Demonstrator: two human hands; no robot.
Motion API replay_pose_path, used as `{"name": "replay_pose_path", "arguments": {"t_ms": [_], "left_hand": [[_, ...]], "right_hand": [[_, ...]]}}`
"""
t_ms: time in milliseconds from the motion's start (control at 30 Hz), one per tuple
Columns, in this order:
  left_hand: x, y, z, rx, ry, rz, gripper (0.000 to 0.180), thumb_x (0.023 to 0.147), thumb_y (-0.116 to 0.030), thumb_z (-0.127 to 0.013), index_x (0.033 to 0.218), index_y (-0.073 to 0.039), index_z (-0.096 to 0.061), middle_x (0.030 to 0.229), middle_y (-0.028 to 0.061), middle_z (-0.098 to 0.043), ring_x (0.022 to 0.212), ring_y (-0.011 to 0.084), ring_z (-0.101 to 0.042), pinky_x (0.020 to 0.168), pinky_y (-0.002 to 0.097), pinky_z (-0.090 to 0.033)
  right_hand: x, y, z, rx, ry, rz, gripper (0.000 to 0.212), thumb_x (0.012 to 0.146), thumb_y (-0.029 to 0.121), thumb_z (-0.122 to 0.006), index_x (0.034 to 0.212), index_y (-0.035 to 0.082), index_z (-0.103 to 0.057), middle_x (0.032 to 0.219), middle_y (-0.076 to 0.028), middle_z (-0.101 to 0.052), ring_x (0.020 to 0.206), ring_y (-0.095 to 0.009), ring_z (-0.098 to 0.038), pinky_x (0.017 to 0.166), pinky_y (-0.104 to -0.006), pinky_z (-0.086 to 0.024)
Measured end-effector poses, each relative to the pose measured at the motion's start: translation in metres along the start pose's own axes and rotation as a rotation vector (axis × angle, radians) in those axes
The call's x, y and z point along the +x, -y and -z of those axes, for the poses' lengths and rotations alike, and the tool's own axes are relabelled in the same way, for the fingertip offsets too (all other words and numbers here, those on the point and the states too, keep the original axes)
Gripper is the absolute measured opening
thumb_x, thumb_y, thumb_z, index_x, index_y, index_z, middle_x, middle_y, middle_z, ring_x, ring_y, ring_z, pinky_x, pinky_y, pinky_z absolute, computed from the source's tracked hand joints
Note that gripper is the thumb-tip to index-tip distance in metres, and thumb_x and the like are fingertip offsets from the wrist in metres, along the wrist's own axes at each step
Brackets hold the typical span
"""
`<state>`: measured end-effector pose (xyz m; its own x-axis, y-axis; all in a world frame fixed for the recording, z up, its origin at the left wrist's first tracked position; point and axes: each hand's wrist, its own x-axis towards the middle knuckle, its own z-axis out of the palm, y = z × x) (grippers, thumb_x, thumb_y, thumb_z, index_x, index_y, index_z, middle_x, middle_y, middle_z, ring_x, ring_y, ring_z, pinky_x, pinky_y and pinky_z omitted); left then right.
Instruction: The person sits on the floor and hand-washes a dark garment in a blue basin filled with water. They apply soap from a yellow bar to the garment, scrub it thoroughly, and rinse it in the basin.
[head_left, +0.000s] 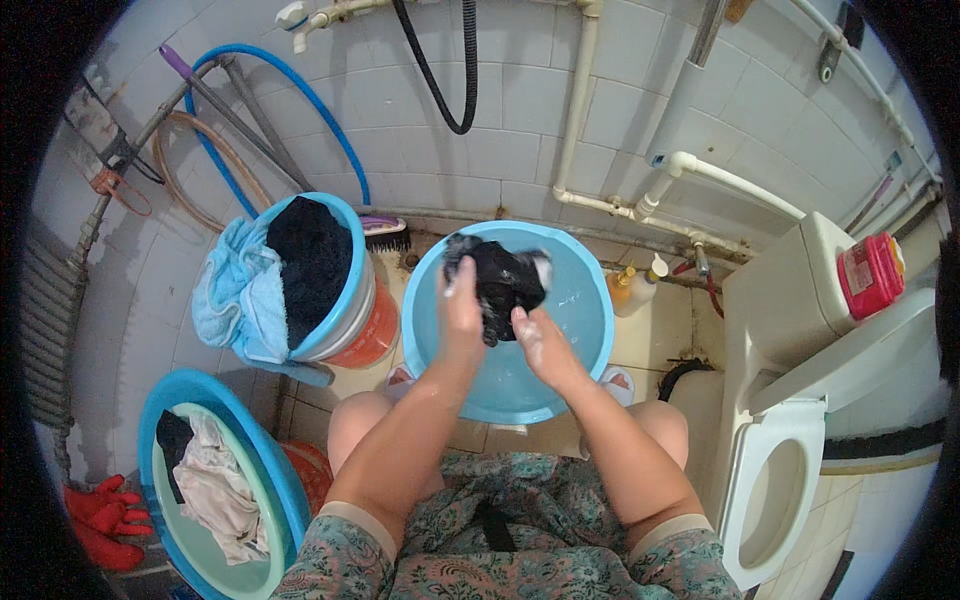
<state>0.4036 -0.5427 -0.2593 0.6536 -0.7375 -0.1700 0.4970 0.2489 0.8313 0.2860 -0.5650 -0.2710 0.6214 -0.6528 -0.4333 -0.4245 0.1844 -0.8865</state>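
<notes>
A wet black garment (pixel 503 281) with soapy white patches is held up over a light blue basin (pixel 580 330) that sits on the tiled floor in front of my knees. My left hand (pixel 459 305) grips the garment's left side. My right hand (pixel 534 338) grips its lower right part, foam on the fingers. Both forearms reach forward over the basin from my lap.
A blue bucket (pixel 352 300) to the left holds a light blue towel and a dark cloth. At lower left a green basin (pixel 175 500) inside a blue one holds pale laundry. Red gloves (pixel 105 520) lie beside it. A toilet (pixel 790 480) stands right, bottles (pixel 632 285) behind the basin.
</notes>
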Motion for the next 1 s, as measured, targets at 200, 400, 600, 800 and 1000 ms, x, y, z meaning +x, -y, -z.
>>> {"name": "replay_pose_path", "arguments": {"t_ms": [200, 400, 600, 800, 1000], "left_hand": [[-0.011, 0.009, 0.003, -0.201, 0.314, 0.197, 0.032, 0.084, -0.009, -0.044, 0.115, -0.004, -0.046, 0.105, 0.0142, -0.058, 0.094, 0.0260, -0.060, 0.080, 0.0373, -0.052], [-0.026, 0.022, 0.004, -0.127, 0.253, 0.495, 0.044, 0.088, -0.027, -0.052, 0.126, -0.009, -0.041, 0.111, 0.0109, -0.056, 0.098, 0.0242, -0.058, 0.085, 0.0385, -0.048], [-0.017, -0.005, 0.004, -0.332, 0.264, 0.760, 0.032, 0.086, -0.045, -0.056, 0.083, -0.013, -0.054, 0.084, 0.0051, -0.061, 0.080, 0.0193, -0.059, 0.074, 0.0373, -0.050], [-0.036, 0.024, 0.009, -0.409, 0.189, 0.633, 0.019, 0.085, -0.028, -0.058, 0.089, -0.011, -0.054, 0.083, 0.0034, -0.058, 0.078, 0.0170, -0.060, 0.070, 0.0342, -0.050], [-0.003, 0.095, 0.055, -0.286, 0.266, 0.389, 0.024, 0.089, -0.031, -0.045, 0.089, -0.009, -0.054, 0.082, 0.0038, -0.057, 0.077, 0.0176, -0.058, 0.074, 0.0334, -0.047]], "right_hand": [[0.013, -0.011, -0.005, 1.159, 0.139, 0.096, 0.073, 0.083, 0.068, -0.034, 0.130, 0.013, -0.042, 0.129, -0.007, -0.048, 0.117, -0.022, -0.046, 0.097, -0.0410, -0.038], [0.019, 0.001, 0.023, 0.987, -0.482, 0.406, 0.029, 0.085, 0.021, -0.061, 0.108, 0.004, -0.055, 0.101, -0.007, -0.060, 0.089, -0.019, -0.057, 0.081, -0.0320, -0.046], [-0.018, 0.006, -0.020, -0.180, -0.465, 0.968, 0.011, 0.072, 0.006, -0.063, 0.082, 0.002, -0.059, 0.082, -0.009, -0.057, 0.075, -0.025, -0.056, 0.072, -0.0331, -0.046], [0.001, 0.003, -0.022, -0.402, -0.720, 0.955, 0.012, 0.064, 0.010, -0.066, 0.066, 0.004, -0.056, 0.070, -0.013, -0.054, 0.070, -0.034, -0.052, 0.066, -0.0401, -0.043], [0.010, 0.001, -0.014, -0.412, -0.726, 1.054, 0.018, 0.075, 0.013, -0.064, 0.067, 0.004, -0.051, 0.070, -0.013, -0.051, 0.069, -0.031, -0.052, 0.065, -0.0373, -0.044]]}}
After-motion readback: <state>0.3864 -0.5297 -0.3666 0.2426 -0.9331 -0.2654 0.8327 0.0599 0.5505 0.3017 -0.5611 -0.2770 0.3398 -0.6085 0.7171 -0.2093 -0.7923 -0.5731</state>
